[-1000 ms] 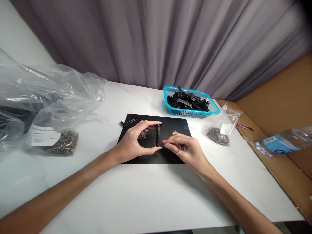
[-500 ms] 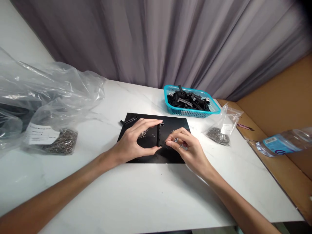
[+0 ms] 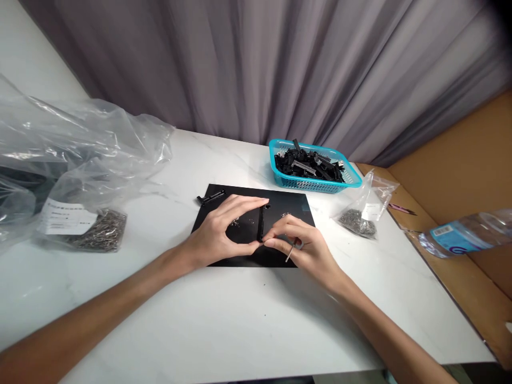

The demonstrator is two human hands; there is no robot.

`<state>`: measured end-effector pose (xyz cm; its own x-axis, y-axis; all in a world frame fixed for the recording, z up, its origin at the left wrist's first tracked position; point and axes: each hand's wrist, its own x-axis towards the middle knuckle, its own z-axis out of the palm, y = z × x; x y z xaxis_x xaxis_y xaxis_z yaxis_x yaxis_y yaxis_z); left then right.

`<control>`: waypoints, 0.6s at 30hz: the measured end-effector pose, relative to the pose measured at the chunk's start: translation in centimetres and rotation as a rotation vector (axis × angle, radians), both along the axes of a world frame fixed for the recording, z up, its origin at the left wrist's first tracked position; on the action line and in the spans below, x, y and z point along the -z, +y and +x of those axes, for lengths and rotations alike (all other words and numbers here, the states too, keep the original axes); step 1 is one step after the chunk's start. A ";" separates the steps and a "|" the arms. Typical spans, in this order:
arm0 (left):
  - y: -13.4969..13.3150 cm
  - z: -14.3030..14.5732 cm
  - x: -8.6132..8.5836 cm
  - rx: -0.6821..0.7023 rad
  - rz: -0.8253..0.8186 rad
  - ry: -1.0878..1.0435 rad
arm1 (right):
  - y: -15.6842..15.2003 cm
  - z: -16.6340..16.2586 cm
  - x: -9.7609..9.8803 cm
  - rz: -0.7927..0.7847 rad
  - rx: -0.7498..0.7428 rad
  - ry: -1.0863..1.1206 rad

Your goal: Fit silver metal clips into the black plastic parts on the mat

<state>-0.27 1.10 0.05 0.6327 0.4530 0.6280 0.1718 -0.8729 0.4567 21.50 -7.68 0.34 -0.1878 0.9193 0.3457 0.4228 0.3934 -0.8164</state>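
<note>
My left hand (image 3: 218,229) holds a slim black plastic strip (image 3: 261,222) upright between thumb and forefinger, over a black mat (image 3: 298,205) on the white table. My right hand (image 3: 300,242) is pinched against the lower end of the strip, its fingers closed on a thin metal pin (image 3: 290,252) that pokes out below them. Small heaps of metal bits (image 3: 236,221) lie on the mat beside the hands. A second black strip (image 3: 210,198) lies at the mat's far left corner.
A turquoise basket (image 3: 352,181) of black plastic parts stands behind the mat. A small bag of metal parts (image 3: 357,221) lies right of it. Large clear plastic bags (image 3: 80,149) and a bag of metal pieces (image 3: 100,232) sit left. A water bottle (image 3: 464,234) lies on cardboard (image 3: 460,154) at right.
My right hand has drawn closer to the strip's lower end and now touches it, with the pin showing below its fingers. The left hand has kept its hold.
</note>
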 end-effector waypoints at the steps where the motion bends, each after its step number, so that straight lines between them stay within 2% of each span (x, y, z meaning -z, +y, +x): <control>1: 0.0 0.0 0.0 0.006 0.003 0.002 | 0.0 0.2 -0.1 0.018 -0.025 -0.034; 7: -0.3 0.1 0.0 0.061 0.023 0.005 | 0.0 1.0 -0.7 0.057 -0.143 -0.144; 14: -0.4 0.4 -0.1 0.057 0.068 -0.014 | 0.3 1.1 -0.7 -0.026 -0.100 -0.110; 18: -0.5 0.4 -0.1 0.077 0.083 -0.008 | 0.3 1.1 -0.5 -0.057 -0.153 -0.067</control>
